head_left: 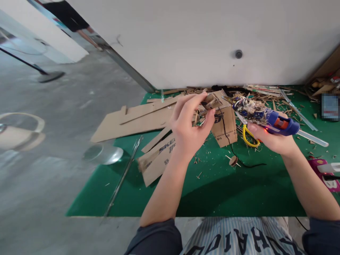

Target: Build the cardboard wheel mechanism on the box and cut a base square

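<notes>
From my remote seat I see the left hand (pixel 187 124) pinching a small folded cardboard piece (pixel 213 101) between thumb and fingers above the green table (pixel 212 202), while the right hand (pixel 273 138) is wrapped around a blue glue gun (pixel 278 122), its tip aimed at that piece, though I can't tell whether they touch. Tangled glue strands (pixel 251 105) coat the gun's front, and a clear glue stick (pixel 313 137) juts from its back. Below I make out yellow-handled scissors (pixel 245 136), a printed cardboard panel (pixel 225 132) and a small disc (pixel 233 161) on a stick.
</notes>
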The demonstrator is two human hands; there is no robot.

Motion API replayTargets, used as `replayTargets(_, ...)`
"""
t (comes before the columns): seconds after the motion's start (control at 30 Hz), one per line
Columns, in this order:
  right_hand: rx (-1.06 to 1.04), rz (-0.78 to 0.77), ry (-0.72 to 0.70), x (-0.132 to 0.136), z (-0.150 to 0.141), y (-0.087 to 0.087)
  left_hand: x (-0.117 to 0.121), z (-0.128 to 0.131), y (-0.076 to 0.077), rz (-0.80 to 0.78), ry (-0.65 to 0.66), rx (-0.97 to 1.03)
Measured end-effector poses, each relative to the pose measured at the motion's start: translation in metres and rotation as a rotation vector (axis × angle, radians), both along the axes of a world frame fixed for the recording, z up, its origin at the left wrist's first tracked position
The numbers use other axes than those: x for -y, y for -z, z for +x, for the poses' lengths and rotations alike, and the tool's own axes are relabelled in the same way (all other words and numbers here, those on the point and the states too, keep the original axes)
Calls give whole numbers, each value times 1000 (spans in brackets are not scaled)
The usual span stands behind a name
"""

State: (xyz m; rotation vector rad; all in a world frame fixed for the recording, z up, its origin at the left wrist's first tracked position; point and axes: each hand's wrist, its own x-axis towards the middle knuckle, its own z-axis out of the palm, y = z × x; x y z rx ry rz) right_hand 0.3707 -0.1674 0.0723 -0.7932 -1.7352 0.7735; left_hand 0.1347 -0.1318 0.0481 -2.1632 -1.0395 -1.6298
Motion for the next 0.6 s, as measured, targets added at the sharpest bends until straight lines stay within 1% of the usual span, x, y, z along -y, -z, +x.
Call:
replayTargets(0.2,27,12,4,-1,1,4,-1,-1,2,-44,8,-35)
replayTargets(0.4,38,28,36,-2,1,5,-2,-1,3,-10,-18,-36)
replayTargets(0.6,74,32,65,-1,-1,4,-1,0,4,-46,46,-10)
